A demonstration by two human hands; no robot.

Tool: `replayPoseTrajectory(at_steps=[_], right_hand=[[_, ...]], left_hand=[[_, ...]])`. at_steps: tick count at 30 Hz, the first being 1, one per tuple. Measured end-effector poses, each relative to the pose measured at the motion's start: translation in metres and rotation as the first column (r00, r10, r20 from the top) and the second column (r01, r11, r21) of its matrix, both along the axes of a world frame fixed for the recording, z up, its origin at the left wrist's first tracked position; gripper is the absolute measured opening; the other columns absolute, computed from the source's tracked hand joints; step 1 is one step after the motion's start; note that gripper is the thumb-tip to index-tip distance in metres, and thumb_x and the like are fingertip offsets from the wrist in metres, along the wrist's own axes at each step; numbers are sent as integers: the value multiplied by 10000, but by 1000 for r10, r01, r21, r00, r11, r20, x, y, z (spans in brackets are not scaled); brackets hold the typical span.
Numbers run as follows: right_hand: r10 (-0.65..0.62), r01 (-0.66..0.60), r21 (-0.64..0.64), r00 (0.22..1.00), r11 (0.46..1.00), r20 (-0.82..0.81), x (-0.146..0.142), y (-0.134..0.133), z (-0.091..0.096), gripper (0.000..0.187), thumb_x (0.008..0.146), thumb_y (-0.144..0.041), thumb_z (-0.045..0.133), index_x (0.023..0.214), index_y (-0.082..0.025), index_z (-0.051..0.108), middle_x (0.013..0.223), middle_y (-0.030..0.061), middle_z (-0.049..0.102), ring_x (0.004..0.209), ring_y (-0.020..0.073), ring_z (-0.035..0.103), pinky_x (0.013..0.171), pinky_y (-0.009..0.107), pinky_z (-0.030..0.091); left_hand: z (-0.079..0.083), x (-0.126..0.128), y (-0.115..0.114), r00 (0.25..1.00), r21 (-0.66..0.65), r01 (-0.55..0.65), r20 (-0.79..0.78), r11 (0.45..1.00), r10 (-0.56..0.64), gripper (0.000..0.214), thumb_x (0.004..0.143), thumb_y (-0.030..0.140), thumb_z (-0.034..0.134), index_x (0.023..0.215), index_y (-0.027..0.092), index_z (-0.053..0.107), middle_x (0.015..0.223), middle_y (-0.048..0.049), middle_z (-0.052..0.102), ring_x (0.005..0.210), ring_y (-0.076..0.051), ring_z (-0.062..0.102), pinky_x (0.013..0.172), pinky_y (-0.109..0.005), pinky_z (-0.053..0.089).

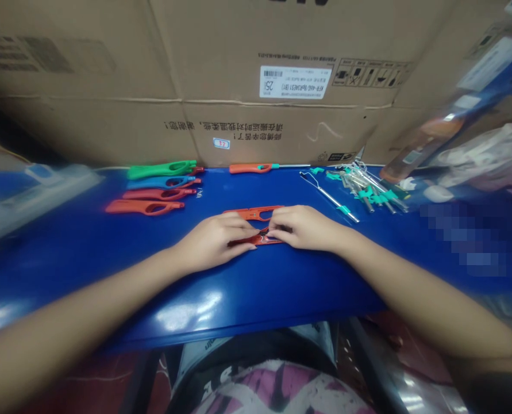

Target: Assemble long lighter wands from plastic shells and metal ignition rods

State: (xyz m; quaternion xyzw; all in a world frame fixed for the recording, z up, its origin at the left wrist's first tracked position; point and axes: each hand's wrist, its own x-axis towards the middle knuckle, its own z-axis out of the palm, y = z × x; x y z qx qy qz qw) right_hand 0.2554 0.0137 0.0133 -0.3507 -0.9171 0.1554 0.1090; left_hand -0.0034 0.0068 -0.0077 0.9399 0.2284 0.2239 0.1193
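In the middle of the blue table, an orange lighter shell half (275, 240) lies between my two hands, mostly covered by the fingers. My left hand (215, 240) is closed around its left end, thumb at the near side. From the other side my right hand (303, 227) pinches at the shell's middle; whatever small piece is in those fingertips is hidden. Dark and pale small parts show inside the shell. Just behind, a second orange shell half (252, 213) with a finger loop lies flat, partly covered by my right fingers.
Green (158, 169), blue (158, 182) and red lighter handles (141, 207) lie at left. An orange lighter (249, 168) with a metal tube rests against the cardboard box (230, 69). Metal tubes with turquoise pieces (374, 192) are heaped at right, near a bottle (423, 146).
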Motion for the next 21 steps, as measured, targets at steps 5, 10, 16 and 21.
replayPoseTrajectory(at_steps=[5,10,16,21], right_hand=[[20,-20,-1,1000,1000,-21,1,-3,5,144,957,-261,626,889,-175,719,889,40,722,752,147,611,661,266,377],[-85,105,105,980,989,-180,15,14,6,188,954,-318,597,898,-180,712,897,48,701,727,147,581,688,278,424],[-734,733,222,673,643,-93,69,56,4,341,921,-206,531,1238,-150,643,1261,177,601,1103,300,620,911,394,494],[-892,874,182,449,450,52,109,72,0,447,899,-186,556,1336,-107,606,1372,249,487,1103,352,646,988,469,490]], left_hand=[[3,2,-2,999,13,-16,-38,1000,16,260,1004,302,601,1206,196,727,1164,-100,743,1082,-235,679,983,-396,547],[3,2,-3,997,56,-17,-72,998,21,288,1016,290,568,1255,202,703,1184,-106,721,1106,-244,664,984,-410,545],[7,1,-4,997,50,-11,-81,999,15,272,1028,311,543,1225,227,712,1166,-86,715,1071,-225,673,962,-387,542],[9,1,-7,995,43,-25,-96,999,29,267,1029,318,537,1220,226,700,1164,-79,721,1062,-225,672,945,-378,533]])
